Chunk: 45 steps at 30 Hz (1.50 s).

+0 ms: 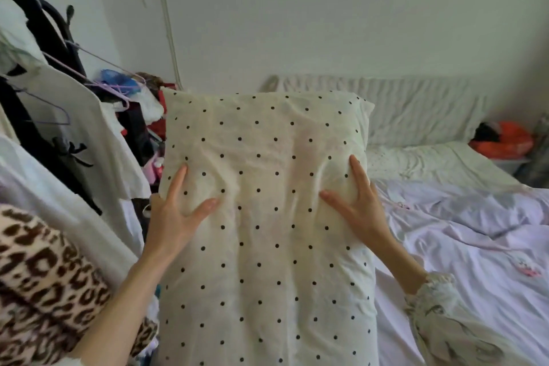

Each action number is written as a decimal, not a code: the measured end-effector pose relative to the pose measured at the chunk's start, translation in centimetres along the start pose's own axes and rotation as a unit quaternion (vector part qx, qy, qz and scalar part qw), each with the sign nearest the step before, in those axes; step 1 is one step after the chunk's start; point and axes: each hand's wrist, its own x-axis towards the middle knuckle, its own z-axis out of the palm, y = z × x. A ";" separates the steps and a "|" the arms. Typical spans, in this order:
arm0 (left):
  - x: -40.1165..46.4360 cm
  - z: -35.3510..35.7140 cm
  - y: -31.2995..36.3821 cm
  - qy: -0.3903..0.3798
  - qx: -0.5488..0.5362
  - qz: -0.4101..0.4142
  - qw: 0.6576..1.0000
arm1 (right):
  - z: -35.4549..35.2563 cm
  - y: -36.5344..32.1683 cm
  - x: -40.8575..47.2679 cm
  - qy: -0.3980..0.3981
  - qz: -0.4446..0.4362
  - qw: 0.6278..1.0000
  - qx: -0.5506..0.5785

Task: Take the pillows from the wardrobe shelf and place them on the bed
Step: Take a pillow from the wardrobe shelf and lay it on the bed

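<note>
Beside the bed [463, 246], the cream pillow [264, 217] with black polka dots is held up on end between both hands, soft and wrinkled cotton, no label or writing readable. Left hand [175, 217] grips its left edge, thumb splayed onto the front; right hand [356, 205] clasps the right edge, thumb out likewise, fingers wrapping behind. Lilac crumpled sheets lie below right, hanging clothes [65, 116] crowd the left

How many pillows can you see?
2. The dotted pillow is held upright between the left hand and right hand. A white pillow lies on the bed behind it. More may be hidden behind the dotted one.
</note>
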 end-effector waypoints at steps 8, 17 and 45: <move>19.4 6.2 -5.6 -0.060 -0.028 0.029 0.997 | 7.5 2.7 15.0 0.041 0.031 0.999 -0.009; 38.2 13.1 -7.5 -0.106 -0.020 0.065 0.992 | 12.6 5.4 29.4 0.098 0.069 0.993 -0.010; 83.8 54.5 -5.3 -0.290 -0.025 0.111 0.950 | 14.0 28.9 72.1 0.241 0.236 0.941 -0.029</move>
